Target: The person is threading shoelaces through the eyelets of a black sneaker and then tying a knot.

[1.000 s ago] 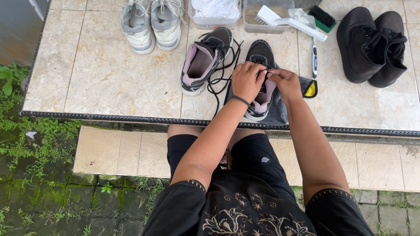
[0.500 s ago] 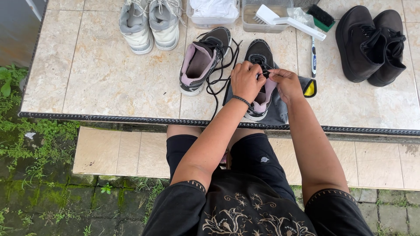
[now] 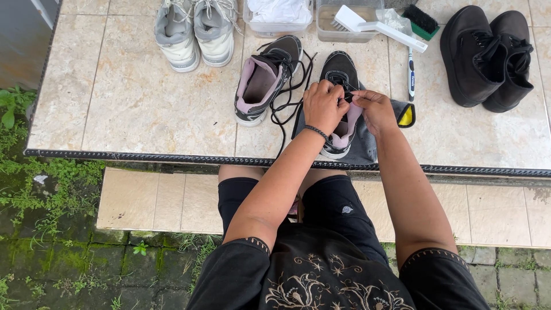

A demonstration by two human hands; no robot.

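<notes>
Black sneaker [image 3: 340, 72] under both hands, on a grey cloth [image 3: 367, 150] | left hand [image 3: 322, 106] and right hand [image 3: 376, 110] pinch its lace at the tongue | matching sneaker [image 3: 267, 77] just left of left hand | clear tubs [image 3: 276, 26] beyond | black boots [image 3: 485, 54] well right.

The left hand [image 3: 322, 106] has slid slightly toward the toe of the black sneaker [image 3: 340, 72], its grip now pinching the lace right beside the right hand [image 3: 374, 109], whose fingertips have closed in to meet it.
</notes>
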